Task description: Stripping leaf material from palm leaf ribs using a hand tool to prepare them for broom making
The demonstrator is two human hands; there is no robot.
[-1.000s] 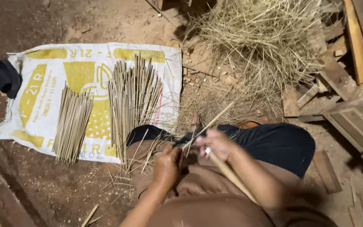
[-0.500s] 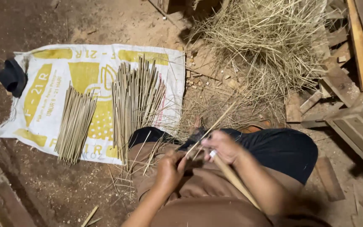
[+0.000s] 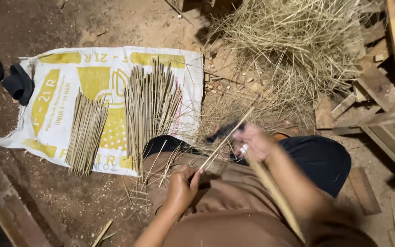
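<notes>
My left hand pinches the near end of a thin pale bamboo stick over my lap. The stick slants up and to the right. My right hand, blurred and with a ring on one finger, grips a knife whose dark blade lies against the stick. The knife's long tan handle runs back along my forearm. Two bundles of thin sticks, a smaller one and a larger one, lie on a white and yellow sack.
A heap of pale shavings and fibres covers the ground ahead. Wooden planks and offcuts are stacked at the right. Dark cloth items lie by the sack's left edge. A wooden beam crosses the lower left.
My right hand with the knife has slid a little farther out along the stick. My left hand keeps its hold on the near end. The bundles have not moved.
</notes>
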